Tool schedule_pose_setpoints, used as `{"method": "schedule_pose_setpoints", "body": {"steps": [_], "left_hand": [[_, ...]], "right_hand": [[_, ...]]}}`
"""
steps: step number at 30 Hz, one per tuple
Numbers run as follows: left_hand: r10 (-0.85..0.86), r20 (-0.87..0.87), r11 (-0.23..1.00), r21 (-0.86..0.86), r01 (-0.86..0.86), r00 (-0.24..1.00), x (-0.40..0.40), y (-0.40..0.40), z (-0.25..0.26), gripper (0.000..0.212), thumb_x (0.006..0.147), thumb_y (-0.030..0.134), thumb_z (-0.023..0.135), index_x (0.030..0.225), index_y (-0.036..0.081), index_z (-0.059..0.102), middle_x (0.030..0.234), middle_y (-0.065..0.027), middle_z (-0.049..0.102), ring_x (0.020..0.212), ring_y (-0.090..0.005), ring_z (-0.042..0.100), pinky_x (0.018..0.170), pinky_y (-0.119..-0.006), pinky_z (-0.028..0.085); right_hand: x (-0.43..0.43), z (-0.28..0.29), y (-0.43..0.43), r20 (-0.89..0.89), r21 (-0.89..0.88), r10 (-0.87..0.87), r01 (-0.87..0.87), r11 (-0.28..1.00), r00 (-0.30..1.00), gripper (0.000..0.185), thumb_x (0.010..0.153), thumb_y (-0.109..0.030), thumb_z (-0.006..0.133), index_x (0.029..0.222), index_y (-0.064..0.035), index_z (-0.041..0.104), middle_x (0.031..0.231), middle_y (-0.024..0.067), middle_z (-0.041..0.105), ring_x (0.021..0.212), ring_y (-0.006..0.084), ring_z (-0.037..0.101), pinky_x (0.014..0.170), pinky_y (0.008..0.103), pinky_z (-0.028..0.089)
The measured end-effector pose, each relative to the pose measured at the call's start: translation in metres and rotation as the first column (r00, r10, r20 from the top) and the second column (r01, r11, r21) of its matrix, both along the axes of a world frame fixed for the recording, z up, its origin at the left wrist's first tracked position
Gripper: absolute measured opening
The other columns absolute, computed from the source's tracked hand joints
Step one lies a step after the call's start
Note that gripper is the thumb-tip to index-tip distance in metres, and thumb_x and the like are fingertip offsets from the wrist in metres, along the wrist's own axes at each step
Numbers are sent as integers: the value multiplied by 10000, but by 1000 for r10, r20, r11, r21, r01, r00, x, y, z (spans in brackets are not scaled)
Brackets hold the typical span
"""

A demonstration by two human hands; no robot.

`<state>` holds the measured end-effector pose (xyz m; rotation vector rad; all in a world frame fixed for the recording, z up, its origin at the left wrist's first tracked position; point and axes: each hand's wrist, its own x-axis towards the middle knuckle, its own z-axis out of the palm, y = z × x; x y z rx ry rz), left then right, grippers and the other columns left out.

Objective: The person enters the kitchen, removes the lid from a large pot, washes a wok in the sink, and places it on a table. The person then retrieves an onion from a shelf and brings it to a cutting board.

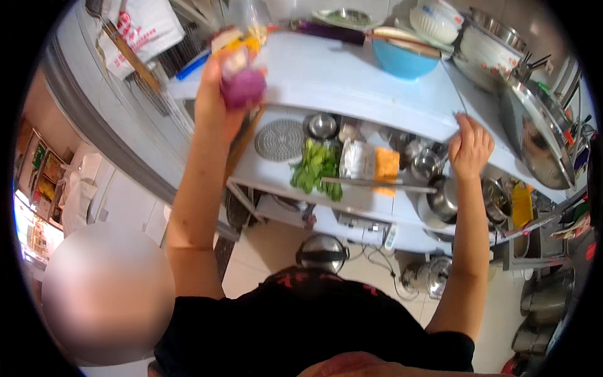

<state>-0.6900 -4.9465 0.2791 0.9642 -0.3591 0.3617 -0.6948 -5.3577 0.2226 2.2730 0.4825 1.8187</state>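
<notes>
My left hand [214,89] is raised over the left end of the white counter [330,70], gripping a red onion [243,89]. A small whitish piece [235,61], blurred, shows just above the onion at my fingers; its kind is unclear. At the counter's front edge on the right is my right hand [471,146], back upward and fingers bent. What lies under its fingers is hidden. A light-blue bowl [406,59] stands behind it to the left, with a long purple-handled utensil [325,32] beside the bowl.
Below, a shelf bears leafy greens [313,172], an orange-and-white package [387,165], a perforated round plate [280,140] and a saucepan [445,200]. A large metal lid [537,136] leans at right. A wire skimmer [136,63] hangs left. Another person [108,292] is at lower left.
</notes>
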Motion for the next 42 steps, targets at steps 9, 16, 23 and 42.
{"method": "schedule_pose_setpoints", "body": {"steps": [9, 16, 23, 42], "left_hand": [[-129, -678, 961, -266, -78, 724, -198, -14, -230, 364, 842, 465, 446, 1056, 171, 468, 1014, -64, 570, 844, -233, 584, 420, -305, 463], [-31, -760, 828, -384, -409, 650, -382, -56, -268, 382, 812, 523, 473, 1034, 215, 512, 1063, -97, 552, 806, -288, 585, 510, -335, 511], [75, -794, 808, -306, -503, 603, -458, -104, -254, 476, 813, 570, 446, 1017, 147, 528, 966, -38, 561, 779, -172, 572, 346, -209, 381], [55, -750, 939, -186, -290, 659, -422, -56, -300, 486, 833, 595, 327, 1067, 194, 472, 844, 1, 469, 660, -183, 450, 600, -347, 409]], "right_hand": [[20, -5, 1, 46, -2, 45, -45, 999, 998, 280, 731, -156, 531, 1000, -207, 589, 944, -63, 599, 827, 120, 548, 755, 263, 361], [10, -2, 2, 22, 47, 101, -102, 994, 995, 293, 708, -145, 536, 986, -222, 590, 917, -48, 584, 850, 145, 534, 774, 308, 361], [-11, -3, 7, -110, 98, 293, -283, 954, 950, 448, 658, -84, 580, 1095, -121, 490, 1032, 54, 537, 935, 221, 497, 813, 366, 348], [-4, -6, 10, 52, 96, 260, -264, 960, 964, 392, 668, -118, 561, 1054, -144, 497, 1010, 6, 535, 932, 174, 499, 813, 341, 335]]}}
